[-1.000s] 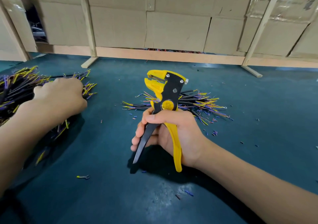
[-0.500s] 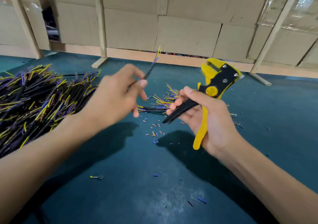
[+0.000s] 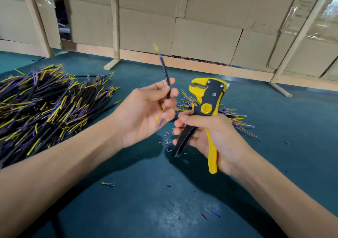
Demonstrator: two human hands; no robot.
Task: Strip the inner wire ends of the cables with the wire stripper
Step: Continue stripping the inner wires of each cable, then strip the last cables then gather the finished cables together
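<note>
My left hand [image 3: 144, 109] pinches a short black cable [image 3: 165, 73] between thumb and fingers, holding it nearly upright. Yellow and purple inner wires stick out of both its ends, above the hand and below the fingers. My right hand [image 3: 212, 139] grips the handles of the yellow and black wire stripper [image 3: 206, 106], jaws pointing up and to the left. The jaws sit just right of the cable, apart from it. A large pile of black cables [image 3: 42, 106] with yellow and purple ends lies at the left.
A smaller heap of cables [image 3: 236, 118] lies behind my right hand. Cut insulation bits [image 3: 167, 142] scatter the teal table [image 3: 164, 210], with a small ring terminal [image 3: 108, 184] near the front. Cardboard panels [image 3: 201, 27] on wooden posts [image 3: 115, 25] wall the far edge.
My left hand lifted one cable out of the left pile and brought it to the centre. My right hand raised the stripper and moved it next to the cable.
</note>
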